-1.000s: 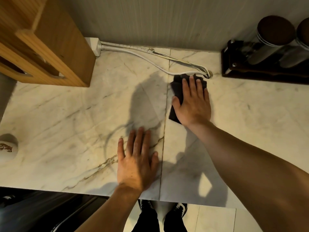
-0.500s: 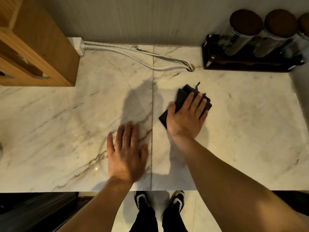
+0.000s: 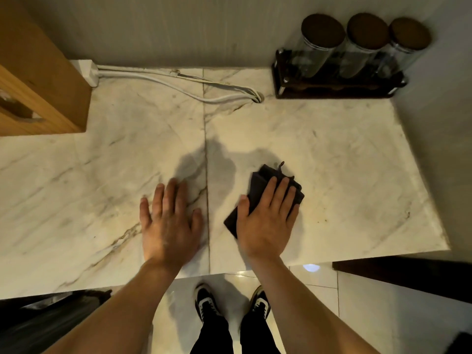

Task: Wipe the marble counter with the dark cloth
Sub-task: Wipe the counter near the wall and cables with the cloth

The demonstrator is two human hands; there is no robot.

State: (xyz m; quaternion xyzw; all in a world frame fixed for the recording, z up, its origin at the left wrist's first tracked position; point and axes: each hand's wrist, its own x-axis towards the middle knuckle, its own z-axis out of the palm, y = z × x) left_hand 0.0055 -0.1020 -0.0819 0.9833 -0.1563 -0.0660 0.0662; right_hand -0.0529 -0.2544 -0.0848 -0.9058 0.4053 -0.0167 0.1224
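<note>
The marble counter (image 3: 344, 159) is white with brown and grey veins and a seam down its middle. A folded dark cloth (image 3: 259, 185) lies on it just right of the seam, near the front edge. My right hand (image 3: 268, 221) presses flat on the cloth, fingers spread over it, so only its far and left parts show. My left hand (image 3: 169, 223) rests flat on the bare marble left of the seam, fingers apart, holding nothing.
A wooden box (image 3: 38, 88) stands at the back left. White cables (image 3: 166, 80) run along the wall into a hole in the counter. A dark rack (image 3: 337, 85) with three lidded glass jars (image 3: 357, 47) fills the back right corner. A wall borders the right side.
My right hand has dragged the cloth from the back by the cable hole toward the front edge. The left hand has stayed flat on the marble.
</note>
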